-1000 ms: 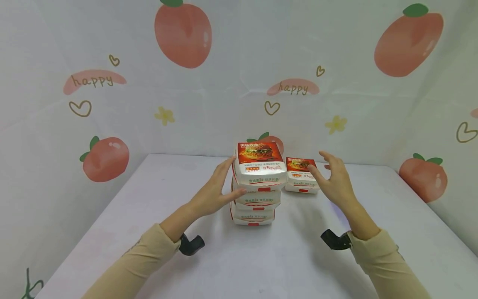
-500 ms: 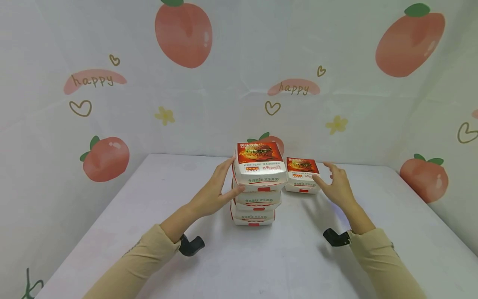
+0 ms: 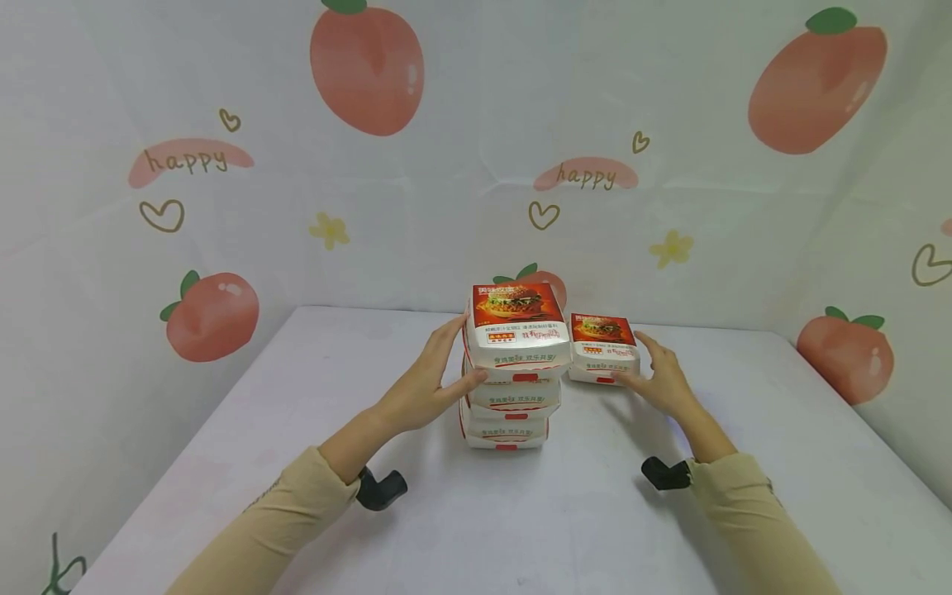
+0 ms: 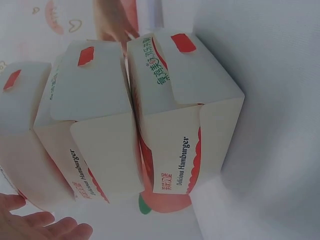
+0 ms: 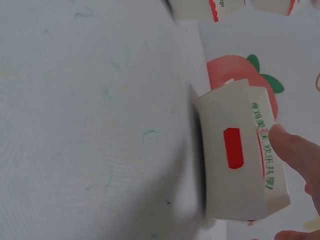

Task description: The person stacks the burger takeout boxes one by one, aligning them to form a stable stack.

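Observation:
Three white burger boxes stand in a stack, the top box (image 3: 516, 330) printed with a burger on red and the bottom box (image 3: 504, 431) on the table. My left hand (image 3: 420, 384) lies along the stack's left side, its thumb at the top box's lower front edge. In the left wrist view, its fingers (image 4: 45, 227) look extended beside the top box. Another burger box (image 3: 604, 347) sits behind and right of the stack. My right hand (image 3: 662, 382) is around its right side, thumb at the front, fingers by the far right corner; firm contact cannot be told.
A white cloth covers the table (image 3: 521, 521). The backdrop (image 3: 446, 223), printed with peaches and hearts, rises behind the boxes. Only a narrow gap separates the stack from the single box.
My right hand has lowered and closed in on the single box, its thumb moving from above the box to its front. My left hand and the stack have stayed put.

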`<move>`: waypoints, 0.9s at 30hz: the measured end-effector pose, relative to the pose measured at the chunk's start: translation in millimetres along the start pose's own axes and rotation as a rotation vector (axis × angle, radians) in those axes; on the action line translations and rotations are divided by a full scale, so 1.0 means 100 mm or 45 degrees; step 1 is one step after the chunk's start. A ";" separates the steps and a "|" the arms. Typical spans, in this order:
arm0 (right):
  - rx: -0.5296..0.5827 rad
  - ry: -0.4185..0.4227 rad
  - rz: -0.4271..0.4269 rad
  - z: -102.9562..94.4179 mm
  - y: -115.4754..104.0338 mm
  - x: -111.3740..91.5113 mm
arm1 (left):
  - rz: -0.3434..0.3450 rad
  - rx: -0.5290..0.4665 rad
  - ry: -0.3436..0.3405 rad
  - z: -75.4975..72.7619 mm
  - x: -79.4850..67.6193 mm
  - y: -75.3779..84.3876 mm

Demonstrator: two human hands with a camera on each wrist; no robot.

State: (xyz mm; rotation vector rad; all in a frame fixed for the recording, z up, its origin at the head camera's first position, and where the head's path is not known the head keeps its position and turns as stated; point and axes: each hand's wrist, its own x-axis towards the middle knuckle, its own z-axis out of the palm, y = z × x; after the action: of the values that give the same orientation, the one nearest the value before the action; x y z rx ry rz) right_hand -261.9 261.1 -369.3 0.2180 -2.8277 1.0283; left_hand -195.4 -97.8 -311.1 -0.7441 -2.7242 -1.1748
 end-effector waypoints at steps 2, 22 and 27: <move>0.008 -0.018 0.000 0.03 0.02 0.01 | -0.004 0.000 -0.003 0.00 0.00 0.00; 0.057 -0.070 0.035 0.20 0.16 0.13 | -0.020 -0.007 -0.008 0.01 0.00 -0.01; 0.061 -0.049 0.022 0.20 0.16 0.11 | -0.029 -0.011 -0.011 0.01 0.00 -0.01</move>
State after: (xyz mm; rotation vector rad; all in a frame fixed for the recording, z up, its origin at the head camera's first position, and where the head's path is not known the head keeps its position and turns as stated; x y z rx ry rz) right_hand -277.2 259.3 -392.8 0.2206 -2.8465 1.1078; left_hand -196.2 -97.5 -312.4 -0.7233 -2.7434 -1.1916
